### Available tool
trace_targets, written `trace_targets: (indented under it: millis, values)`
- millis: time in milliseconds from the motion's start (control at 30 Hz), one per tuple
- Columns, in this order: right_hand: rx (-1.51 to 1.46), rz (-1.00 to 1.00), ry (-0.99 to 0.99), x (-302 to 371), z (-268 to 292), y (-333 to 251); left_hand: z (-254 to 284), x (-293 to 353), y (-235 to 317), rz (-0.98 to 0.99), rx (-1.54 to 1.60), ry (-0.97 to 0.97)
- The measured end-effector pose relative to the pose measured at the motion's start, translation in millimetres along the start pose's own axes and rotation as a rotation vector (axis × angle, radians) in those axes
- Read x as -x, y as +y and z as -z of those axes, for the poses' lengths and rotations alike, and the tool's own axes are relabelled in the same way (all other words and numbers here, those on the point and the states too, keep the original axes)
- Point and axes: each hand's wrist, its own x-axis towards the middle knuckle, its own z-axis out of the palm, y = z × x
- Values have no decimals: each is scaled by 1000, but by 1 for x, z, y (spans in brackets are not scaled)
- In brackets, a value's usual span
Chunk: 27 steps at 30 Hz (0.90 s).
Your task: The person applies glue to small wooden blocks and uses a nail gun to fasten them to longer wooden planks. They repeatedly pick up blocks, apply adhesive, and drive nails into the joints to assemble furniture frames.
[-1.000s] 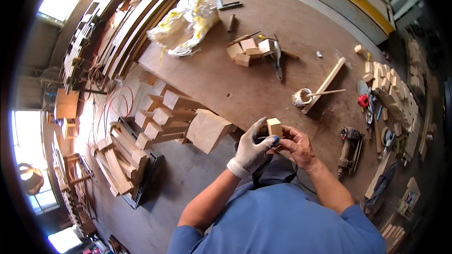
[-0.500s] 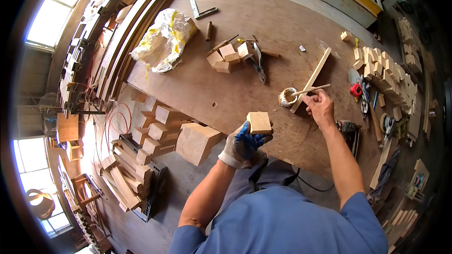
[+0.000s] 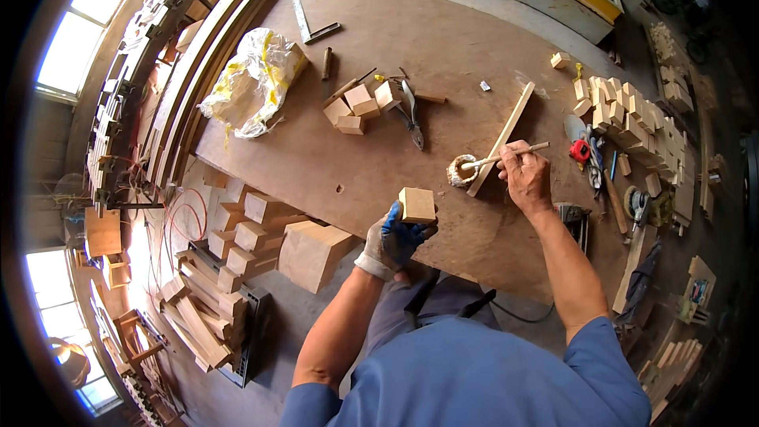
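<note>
My left hand, in a white glove with blue palm and fingers, grips a squared wooden block above the near edge of the workbench. My bare right hand pinches the handle of a thin glue brush. The brush's pale tip lies at the mouth of a small, crusted glue pot. Just right of the pot, a narrow wooden strip lies slantwise on the bench, passing under the brush.
Small wooden blocks, pliers, a crumpled plastic bag and a metal square lie on the workbench. Stacked blocks and a red tape measure are at the right. Larger timber pieces stand at the left.
My right hand has lifted the brush handle, and the pale brush tip now shows at the pot's rim. My left hand still holds the block. The whole view has shifted slightly.
</note>
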Motion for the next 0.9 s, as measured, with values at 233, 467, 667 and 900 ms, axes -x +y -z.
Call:
trace_targets:
  millis: [233, 467, 667, 900]
  values:
    - [48, 37, -84, 12, 3, 7, -7, -19, -7, -3, -25, 52]
    - [53, 161, -171, 27, 0, -7, -7, -27, -8, 47, -27, 0]
    - [-85, -11, -88, 14, 21, -19, -8, -31, -9, 17, 2, 24]
    - [-135, -171, -23, 17, 23, -9, -4, -43, -11, 34, 10, 73]
